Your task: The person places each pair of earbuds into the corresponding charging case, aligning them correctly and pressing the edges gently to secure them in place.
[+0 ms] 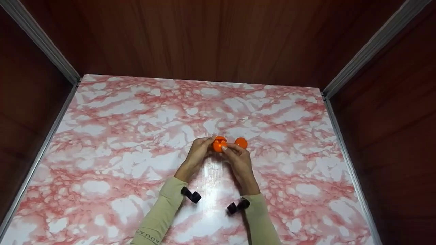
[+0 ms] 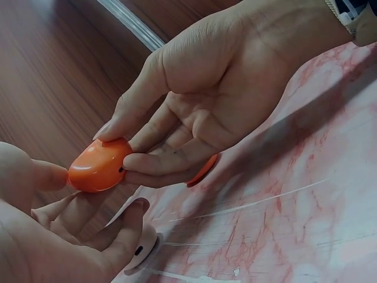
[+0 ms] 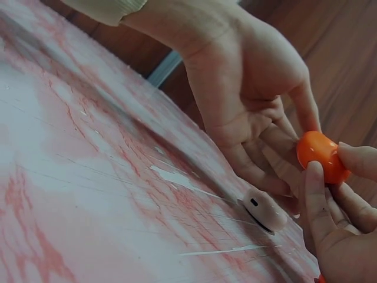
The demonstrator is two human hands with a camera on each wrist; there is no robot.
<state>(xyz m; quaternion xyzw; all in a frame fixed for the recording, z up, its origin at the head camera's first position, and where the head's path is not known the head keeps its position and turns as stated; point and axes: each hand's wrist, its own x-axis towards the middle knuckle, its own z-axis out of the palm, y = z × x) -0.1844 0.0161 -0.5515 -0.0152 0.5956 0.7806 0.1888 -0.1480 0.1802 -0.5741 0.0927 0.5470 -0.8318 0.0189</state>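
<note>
Between both hands is a small, glossy orange case that looks like an earbud case [image 1: 219, 144]; its lid stands raised in the head view. My left hand [image 1: 199, 149] pinches one side, thumb on top and fingers below. The fingers of my right hand [image 1: 240, 161] grip the other side. A round orange piece [image 1: 241, 143] lies just past the right hand's fingers. Beneath the right hand, a pale rounded object [image 3: 264, 211] with a dark slot sits on the table; whether it is that same piece I cannot tell. Another orange edge [image 2: 203, 171] shows behind the left hand, mostly hidden.
The table top [image 1: 136, 129] has a glossy red-and-white marbled pattern. Dark wood panels [image 1: 204, 41] enclose it at the back and sides, with metal strips [image 1: 347, 160] along the side edges. A black wrist mount [image 1: 191, 195] sits by each sleeve.
</note>
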